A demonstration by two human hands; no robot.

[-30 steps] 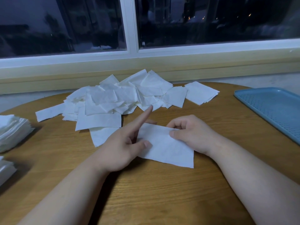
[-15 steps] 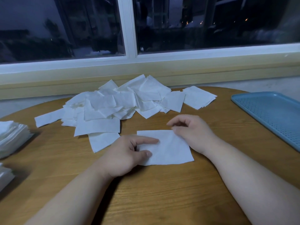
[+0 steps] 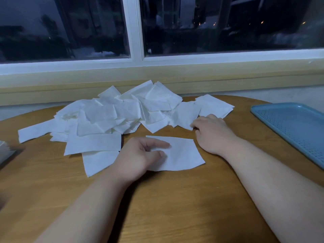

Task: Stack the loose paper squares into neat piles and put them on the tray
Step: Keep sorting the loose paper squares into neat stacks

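At the far left edge of the wooden surface [image 3: 175,199] a neat stack [image 3: 5,152] of white paper is cut off by the frame. Next to it a long strip [image 3: 33,132] lies flat, its right end running under a loose heap [image 3: 114,116] of paper squares that spreads across the far middle of the surface, the squares overlapping at all angles, some creased. Two larger pieces lie at the heap's near edge, one partly covering the other. Just right of them the left hand [image 3: 140,155] rests on the left part of a single sheet [image 3: 182,155] that lies flat by itself, near the heap but apart from it; its fingers [image 3: 157,143] are loosely spread, the index finger stretched out over the paper and the thumb lying on top, pressing rather than pinching. Beyond the sheet's right corner the right hand [image 3: 212,134] lies knuckles up with curled fingers [image 3: 198,124], the tips at the near corner of a square [image 3: 185,116] on the heap's right side; whether they pinch that corner I cannot tell. Behind this hand sits a small, roughly aligned pile [image 3: 217,106]. Well apart at the right edge is the blue perforated tray [image 3: 298,127], with no paper on the part in view. A dark window [image 3: 135,32] runs along the back.
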